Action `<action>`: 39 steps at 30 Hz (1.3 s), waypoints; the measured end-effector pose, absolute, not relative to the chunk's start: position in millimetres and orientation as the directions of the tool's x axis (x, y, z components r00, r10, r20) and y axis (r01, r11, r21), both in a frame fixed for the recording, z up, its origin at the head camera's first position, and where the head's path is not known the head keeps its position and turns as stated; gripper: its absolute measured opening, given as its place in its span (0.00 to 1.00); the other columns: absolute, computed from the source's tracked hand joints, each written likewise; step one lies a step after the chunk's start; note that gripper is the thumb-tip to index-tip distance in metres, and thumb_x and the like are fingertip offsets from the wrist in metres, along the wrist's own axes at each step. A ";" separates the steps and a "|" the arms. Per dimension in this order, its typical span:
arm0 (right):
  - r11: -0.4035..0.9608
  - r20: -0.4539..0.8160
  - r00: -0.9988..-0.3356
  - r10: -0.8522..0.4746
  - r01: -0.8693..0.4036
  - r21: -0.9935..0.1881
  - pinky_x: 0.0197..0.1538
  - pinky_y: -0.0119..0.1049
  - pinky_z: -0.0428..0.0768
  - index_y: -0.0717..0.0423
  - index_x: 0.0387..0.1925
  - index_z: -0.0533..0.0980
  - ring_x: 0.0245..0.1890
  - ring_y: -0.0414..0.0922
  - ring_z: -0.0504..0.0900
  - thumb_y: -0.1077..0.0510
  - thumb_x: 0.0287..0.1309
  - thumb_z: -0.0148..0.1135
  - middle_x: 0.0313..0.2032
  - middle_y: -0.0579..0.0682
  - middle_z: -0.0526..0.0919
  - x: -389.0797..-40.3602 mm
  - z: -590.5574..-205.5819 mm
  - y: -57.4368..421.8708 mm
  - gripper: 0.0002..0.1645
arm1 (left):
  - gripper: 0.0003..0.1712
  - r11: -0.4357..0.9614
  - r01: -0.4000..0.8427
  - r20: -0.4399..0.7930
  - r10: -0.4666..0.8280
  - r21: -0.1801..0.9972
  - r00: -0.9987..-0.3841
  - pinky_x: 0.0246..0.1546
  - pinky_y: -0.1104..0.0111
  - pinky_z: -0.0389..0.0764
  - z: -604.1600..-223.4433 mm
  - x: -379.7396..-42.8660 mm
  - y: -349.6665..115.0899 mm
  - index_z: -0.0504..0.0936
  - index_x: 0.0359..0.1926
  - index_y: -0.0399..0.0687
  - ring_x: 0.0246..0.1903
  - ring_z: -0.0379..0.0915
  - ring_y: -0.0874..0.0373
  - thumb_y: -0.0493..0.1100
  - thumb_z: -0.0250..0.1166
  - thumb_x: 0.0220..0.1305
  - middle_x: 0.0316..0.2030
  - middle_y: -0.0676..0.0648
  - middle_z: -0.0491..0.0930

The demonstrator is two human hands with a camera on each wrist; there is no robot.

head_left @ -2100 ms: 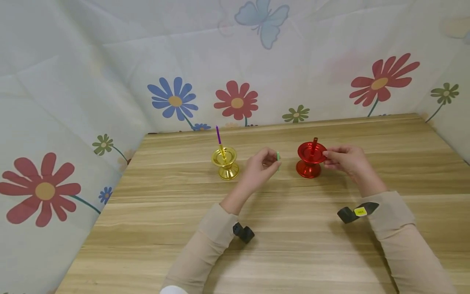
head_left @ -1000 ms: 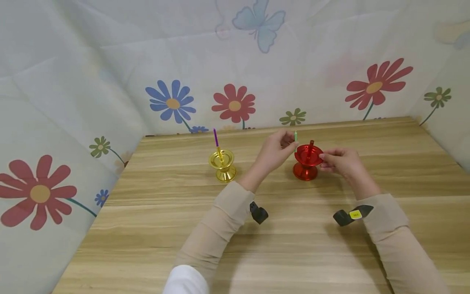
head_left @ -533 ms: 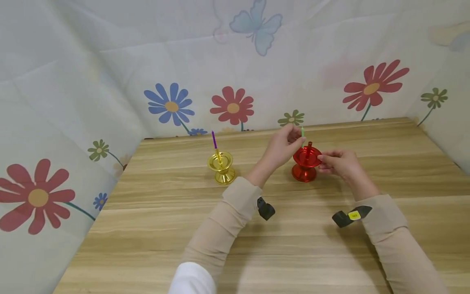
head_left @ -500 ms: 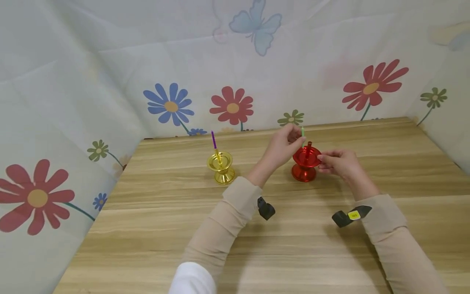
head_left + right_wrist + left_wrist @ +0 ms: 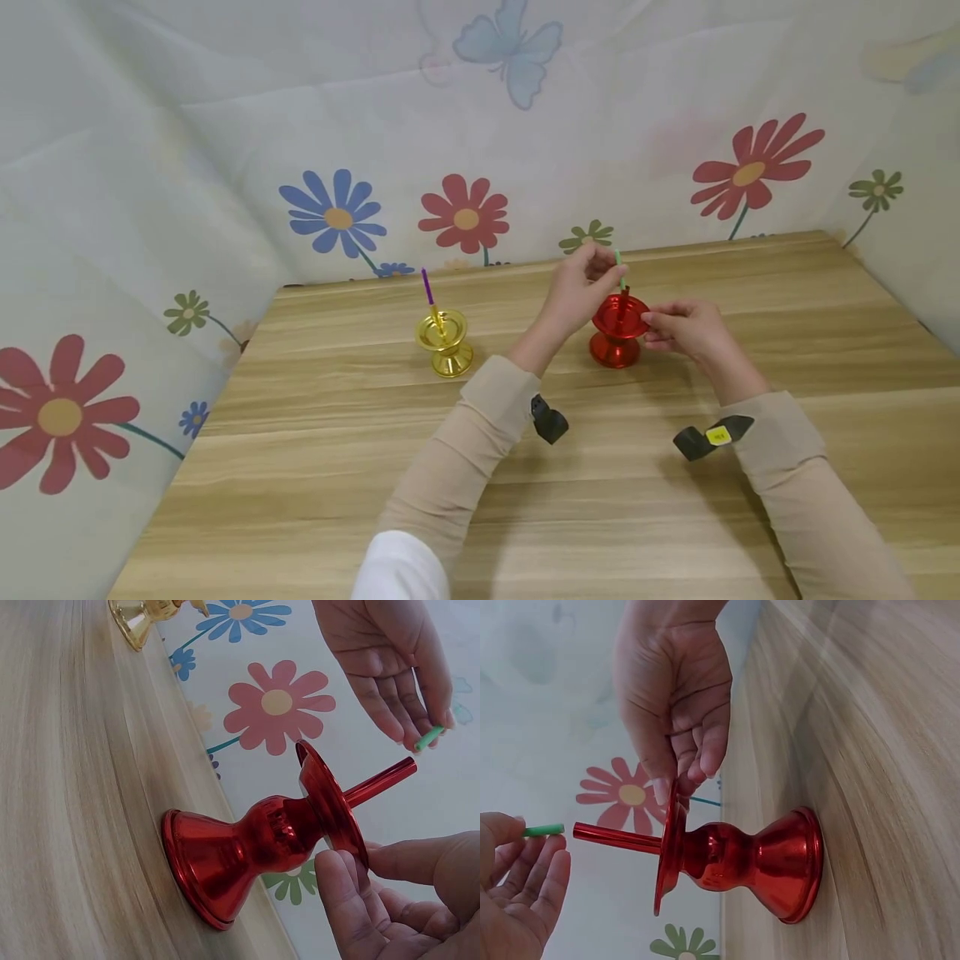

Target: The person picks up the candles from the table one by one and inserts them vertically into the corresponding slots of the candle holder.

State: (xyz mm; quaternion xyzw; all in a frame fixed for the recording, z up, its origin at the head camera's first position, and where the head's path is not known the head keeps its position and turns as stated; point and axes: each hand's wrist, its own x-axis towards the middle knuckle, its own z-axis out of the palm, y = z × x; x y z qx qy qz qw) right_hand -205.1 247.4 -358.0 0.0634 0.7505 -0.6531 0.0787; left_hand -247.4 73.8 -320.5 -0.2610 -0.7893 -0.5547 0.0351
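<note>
A thin green candle [image 5: 619,268] is pinched between the thumb and fingers of my left hand [image 5: 576,290]. Its lower end hovers just above the tube of the red candle holder [image 5: 617,340]; a small gap between them shows in the left wrist view, where the candle [image 5: 544,830] points at the tube [image 5: 615,837]. My right hand [image 5: 690,330] pinches the right rim of the red holder's dish, thumb on top and fingers beneath. The holder stands upright on the table. To the left stands a gold candle holder [image 5: 452,360] with a purple candle [image 5: 427,287] upright in its tube.
The wooden table [image 5: 337,467] carries both holders near its back edge. Behind it hangs a white cloth [image 5: 360,100] printed with flowers and a butterfly. A black wrist camera [image 5: 550,421] sits on the left cuff, another [image 5: 697,442] on the right.
My left hand has moved right with the green candle, from between the two holders to just over the red holder's tube. My right hand keeps its grip on the dish rim.
</note>
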 end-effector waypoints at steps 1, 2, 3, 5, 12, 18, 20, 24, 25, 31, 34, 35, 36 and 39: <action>0.142 -0.202 -0.979 -0.007 0.199 -0.970 0.37 0.30 0.84 0.78 0.58 0.62 0.25 0.34 0.81 0.61 0.66 0.52 0.23 0.37 0.80 -204.9 -357.9 247.3 0.26 | 0.10 0.245 0.453 0.348 0.373 0.857 -0.860 0.38 0.79 0.77 -320.9 -247.8 74.2 0.75 0.44 0.37 0.35 0.76 0.57 0.39 0.61 0.65 0.37 0.42 0.81; 0.143 -0.203 -0.979 -0.006 0.200 -0.969 0.37 0.30 0.84 0.78 0.58 0.62 0.25 0.34 0.81 0.61 0.67 0.52 0.23 0.36 0.80 -204.7 -357.9 247.3 0.26 | 0.10 0.245 0.455 0.350 0.374 0.856 -0.859 0.38 0.79 0.77 -321.3 -248.4 74.7 0.75 0.44 0.37 0.35 0.76 0.57 0.39 0.61 0.65 0.37 0.42 0.81; 0.144 -0.202 -0.979 -0.005 0.200 -0.969 0.36 0.30 0.84 0.78 0.58 0.62 0.25 0.34 0.81 0.61 0.67 0.52 0.23 0.36 0.80 -204.7 -358.0 247.3 0.26 | 0.10 0.246 0.457 0.350 0.377 0.855 -0.858 0.38 0.79 0.77 -321.6 -248.9 75.0 0.75 0.44 0.36 0.35 0.76 0.57 0.39 0.61 0.65 0.37 0.41 0.81; 0.146 -0.202 -0.979 -0.002 0.199 -0.969 0.36 0.29 0.84 0.78 0.59 0.62 0.25 0.34 0.81 0.61 0.67 0.52 0.23 0.36 0.79 -204.7 -358.4 247.5 0.26 | 0.10 0.248 0.461 0.351 0.383 0.852 -0.854 0.38 0.79 0.77 -322.3 -250.0 75.9 0.75 0.43 0.35 0.36 0.76 0.56 0.39 0.61 0.65 0.38 0.41 0.81; 0.142 -0.192 -0.981 -0.018 0.187 -0.972 0.35 0.28 0.84 0.79 0.58 0.61 0.24 0.33 0.80 0.62 0.67 0.52 0.23 0.36 0.79 -205.4 -359.2 246.9 0.26 | 0.09 0.296 0.494 0.359 0.407 0.817 -0.840 0.38 0.80 0.76 -321.7 -252.6 78.6 0.76 0.42 0.37 0.37 0.76 0.55 0.39 0.61 0.65 0.37 0.42 0.80; 0.146 -0.189 -0.982 -0.023 0.183 -0.972 0.35 0.28 0.84 0.79 0.58 0.61 0.24 0.33 0.80 0.62 0.67 0.51 0.24 0.35 0.79 -205.6 -360.0 247.0 0.26 | 0.09 0.346 0.525 0.372 0.420 0.778 -0.828 0.39 0.81 0.75 -320.0 -252.0 79.1 0.75 0.43 0.37 0.37 0.76 0.56 0.39 0.60 0.66 0.37 0.43 0.80; 0.150 -0.186 -0.982 -0.023 0.181 -0.972 0.35 0.28 0.84 0.79 0.59 0.61 0.24 0.33 0.80 0.62 0.67 0.51 0.24 0.35 0.79 -205.6 -360.1 247.3 0.26 | 0.10 0.372 0.534 0.366 0.434 0.759 -0.823 0.40 0.81 0.75 -319.0 -251.3 79.2 0.75 0.44 0.37 0.38 0.77 0.56 0.39 0.59 0.66 0.38 0.44 0.80; 0.146 -0.182 -0.983 -0.022 0.177 -0.973 0.35 0.29 0.84 0.80 0.59 0.61 0.24 0.33 0.81 0.62 0.67 0.51 0.24 0.35 0.79 -205.6 -360.2 247.1 0.27 | 0.11 0.405 0.546 0.351 0.463 0.733 -0.814 0.41 0.82 0.75 -317.8 -249.7 79.5 0.76 0.46 0.38 0.39 0.78 0.57 0.40 0.59 0.67 0.39 0.44 0.81; 0.145 -0.183 -0.983 -0.022 0.178 -0.973 0.35 0.28 0.84 0.80 0.59 0.61 0.24 0.33 0.81 0.62 0.67 0.51 0.23 0.35 0.79 -205.6 -360.1 247.0 0.27 | 0.11 0.410 0.547 0.349 0.464 0.730 -0.814 0.41 0.82 0.75 -318.1 -249.8 79.7 0.77 0.47 0.38 0.39 0.78 0.58 0.39 0.59 0.66 0.39 0.45 0.82; 0.145 -0.187 -0.982 -0.024 0.182 -0.973 0.36 0.29 0.84 0.79 0.58 0.61 0.24 0.32 0.80 0.62 0.67 0.51 0.23 0.35 0.79 -206.0 -360.6 247.2 0.26 | 0.11 0.412 0.546 0.354 0.456 0.730 -0.817 0.41 0.82 0.76 -320.1 -250.6 80.2 0.80 0.46 0.39 0.39 0.79 0.57 0.40 0.61 0.65 0.40 0.45 0.84; 0.151 -0.184 -0.983 -0.020 0.179 -0.972 0.37 0.29 0.84 0.79 0.58 0.62 0.24 0.33 0.81 0.61 0.67 0.51 0.23 0.35 0.79 -206.1 -360.4 247.2 0.26 | 0.11 0.407 0.535 0.344 0.453 0.740 -0.822 0.42 0.81 0.76 -319.7 -250.1 79.3 0.80 0.46 0.39 0.40 0.79 0.56 0.40 0.61 0.65 0.40 0.45 0.84; 0.152 -0.183 -0.983 -0.018 0.178 -0.972 0.37 0.30 0.84 0.78 0.58 0.62 0.24 0.33 0.81 0.61 0.67 0.51 0.23 0.36 0.79 -206.1 -360.4 247.1 0.26 | 0.11 0.410 0.529 0.341 0.449 0.742 -0.826 0.41 0.81 0.76 -319.5 -249.8 79.0 0.80 0.45 0.39 0.40 0.79 0.57 0.40 0.61 0.65 0.40 0.45 0.84; 0.152 -0.181 -0.983 -0.016 0.177 -0.972 0.37 0.30 0.84 0.78 0.58 0.62 0.24 0.33 0.81 0.61 0.67 0.51 0.23 0.36 0.79 -205.9 -360.3 247.1 0.25 | 0.11 0.413 0.528 0.340 0.447 0.742 -0.828 0.41 0.81 0.76 -319.7 -249.8 78.8 0.80 0.45 0.39 0.40 0.79 0.57 0.40 0.61 0.65 0.40 0.45 0.84; 0.155 -0.181 -0.983 -0.012 0.177 -0.972 0.37 0.30 0.84 0.78 0.57 0.62 0.24 0.33 0.81 0.62 0.67 0.51 0.23 0.35 0.79 -205.5 -360.2 247.5 0.25 | 0.10 0.431 0.541 0.354 0.441 0.722 -0.824 0.41 0.82 0.76 -320.2 -248.9 78.8 0.80 0.44 0.40 0.39 0.79 0.58 0.41 0.61 0.65 0.39 0.46 0.84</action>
